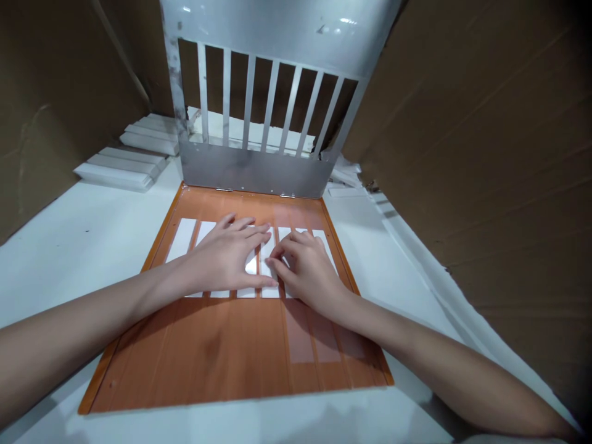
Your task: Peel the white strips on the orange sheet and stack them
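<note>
Several white strips (pixel 180 239) lie side by side in a row on an orange board (pixel 222 351). My left hand (pixel 226 256) rests flat across the middle strips, its fingers spread and its thumb pointing right. Just to its right, my right hand (pixel 308 268) is curled, with thumb and index fingertips pinched together over a white strip (pixel 269 290). What the pinch holds, if anything, is too small to make out. My hands cover parts of several strips. Hinged at the board's far edge, a metal frame (pixel 256 169) with long slots stands raised.
Stacks of white strips (pixel 118 169) lie at the back left of the white table (pixel 115 225). White scraps (pixel 345 172) are at the back right. Cardboard walls (pixel 485 154) rise on both sides. Pale pinkish rectangles (pixel 300 339) mark the board's right part.
</note>
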A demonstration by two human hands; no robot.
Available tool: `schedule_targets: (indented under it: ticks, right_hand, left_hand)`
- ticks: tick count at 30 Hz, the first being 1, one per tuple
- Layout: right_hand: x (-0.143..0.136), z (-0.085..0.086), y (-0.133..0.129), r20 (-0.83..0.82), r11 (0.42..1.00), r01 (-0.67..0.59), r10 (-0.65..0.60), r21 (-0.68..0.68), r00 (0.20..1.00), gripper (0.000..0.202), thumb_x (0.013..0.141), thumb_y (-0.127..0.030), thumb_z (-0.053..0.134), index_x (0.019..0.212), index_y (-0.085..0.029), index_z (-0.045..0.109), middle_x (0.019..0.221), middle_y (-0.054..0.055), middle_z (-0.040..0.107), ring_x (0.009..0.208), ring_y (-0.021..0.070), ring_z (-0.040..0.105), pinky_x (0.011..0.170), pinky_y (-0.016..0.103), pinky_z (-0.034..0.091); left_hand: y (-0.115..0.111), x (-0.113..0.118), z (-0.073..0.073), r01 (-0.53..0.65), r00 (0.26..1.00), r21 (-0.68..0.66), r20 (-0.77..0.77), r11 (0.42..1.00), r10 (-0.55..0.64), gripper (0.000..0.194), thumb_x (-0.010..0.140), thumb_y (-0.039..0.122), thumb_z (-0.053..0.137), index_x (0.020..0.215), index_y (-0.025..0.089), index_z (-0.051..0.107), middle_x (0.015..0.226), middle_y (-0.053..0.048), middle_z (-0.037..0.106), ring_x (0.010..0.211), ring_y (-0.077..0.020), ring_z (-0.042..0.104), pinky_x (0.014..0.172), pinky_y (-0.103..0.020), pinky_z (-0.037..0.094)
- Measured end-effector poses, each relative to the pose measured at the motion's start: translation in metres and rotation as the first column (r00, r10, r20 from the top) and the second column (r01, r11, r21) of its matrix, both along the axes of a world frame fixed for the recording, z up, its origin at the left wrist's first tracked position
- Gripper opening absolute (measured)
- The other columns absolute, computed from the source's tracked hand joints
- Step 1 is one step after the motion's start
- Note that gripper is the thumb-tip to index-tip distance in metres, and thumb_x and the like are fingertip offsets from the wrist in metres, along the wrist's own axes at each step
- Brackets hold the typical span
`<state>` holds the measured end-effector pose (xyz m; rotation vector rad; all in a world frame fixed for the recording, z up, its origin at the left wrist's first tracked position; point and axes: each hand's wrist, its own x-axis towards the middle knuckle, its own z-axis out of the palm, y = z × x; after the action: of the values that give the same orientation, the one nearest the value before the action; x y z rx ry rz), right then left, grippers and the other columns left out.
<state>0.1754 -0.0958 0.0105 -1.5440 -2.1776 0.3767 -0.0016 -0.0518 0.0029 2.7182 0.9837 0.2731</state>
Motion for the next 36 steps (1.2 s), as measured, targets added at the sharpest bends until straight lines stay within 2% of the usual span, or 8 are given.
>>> schedule_targets:
  ticks: [8,22,28,36]
  right_hand:
    - [0.0010,-0.0042,0.0037,-0.030,0.999,0.035,-0.035,-0.015,0.999,0.014,0.078,-0.024,0.057,0.065,-0.019,0.060,0.069,0.000,0.055,0.071,0.0152,0.044,0.072,0.031,0.030]
    - [-0.0003,-0.0053,0.0035,-0.043,0.995,0.084,-0.086,-0.061,0.995,0.015,0.077,-0.025,0.058,0.064,-0.019,0.059,0.072,0.000,0.056,0.076,0.0162,0.043,0.072,0.031,0.027]
    - [-0.0010,-0.0040,0.0040,-0.050,0.993,0.091,-0.095,-0.077,0.994,0.014,0.076,-0.025,0.059,0.063,-0.020,0.059,0.072,-0.001,0.057,0.077,0.0162,0.044,0.072,0.031,0.027]
    - [-0.0015,-0.0037,0.0057,-0.043,0.993,0.091,-0.095,-0.077,0.995,0.015,0.075,-0.025,0.059,0.062,-0.019,0.058,0.071,0.000,0.058,0.077,0.0170,0.044,0.072,0.032,0.027]
  left_hand:
    - [0.0033,-0.0001,-0.0021,0.001,1.000,-0.033,0.015,0.999,-0.001,0.067,0.076,0.069,0.044,0.120,0.019,0.050,0.138,-0.006,0.043,0.129,-0.0279,0.030,0.107,-0.047,0.012]
    - [0.0066,-0.0014,-0.0047,-0.019,0.999,-0.067,0.041,0.998,0.022,0.059,0.080,0.064,0.043,0.120,0.022,0.051,0.138,-0.002,0.043,0.133,-0.0264,0.025,0.108,-0.047,0.008]
    - [0.0046,-0.0012,0.0004,-0.022,0.999,-0.086,0.024,0.996,0.025,0.059,0.081,0.064,0.041,0.122,0.022,0.050,0.139,-0.002,0.042,0.133,-0.0257,0.025,0.108,-0.046,0.008]
    - [0.0072,-0.0011,-0.0080,-0.009,1.000,-0.039,0.015,0.999,0.010,0.065,0.077,0.068,0.042,0.122,0.022,0.049,0.138,-0.002,0.043,0.132,-0.0279,0.025,0.108,-0.048,0.007]
